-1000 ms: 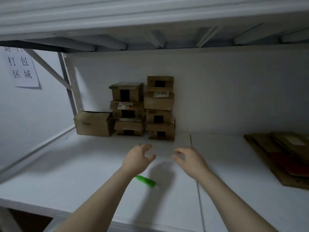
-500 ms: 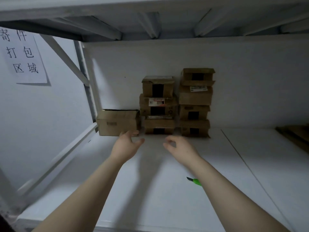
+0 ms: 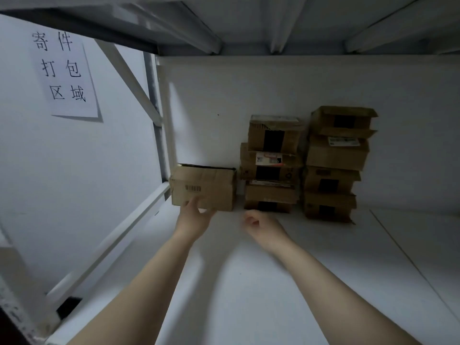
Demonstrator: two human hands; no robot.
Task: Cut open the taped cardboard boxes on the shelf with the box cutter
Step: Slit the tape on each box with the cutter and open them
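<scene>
The single cardboard box (image 3: 206, 188) sits on the shelf (image 3: 249, 282) directly ahead of the left hand (image 3: 193, 217), against the rack's left corner. Its long axis runs side to side, parallel to the back wall, and its barcode face points toward the person. The top face is seen too edge-on to read any tape seam.

The left hand is open, with its fingertips touching the box's lower front edge. The right hand (image 3: 261, 224) hovers just right of it with fingers loosely curled, holding nothing. The box cutter is not in view.

Judged step: draw the box forward for cutting. Grip both short ends, slide it along the shelf without tipping it, and keep the seam side up.

Beyond the right hand stand a three-box stack (image 3: 271, 168) and, further right, a four-box stack (image 3: 336, 165). A paper sign (image 3: 63, 73) hangs far left of the left hand.
</scene>
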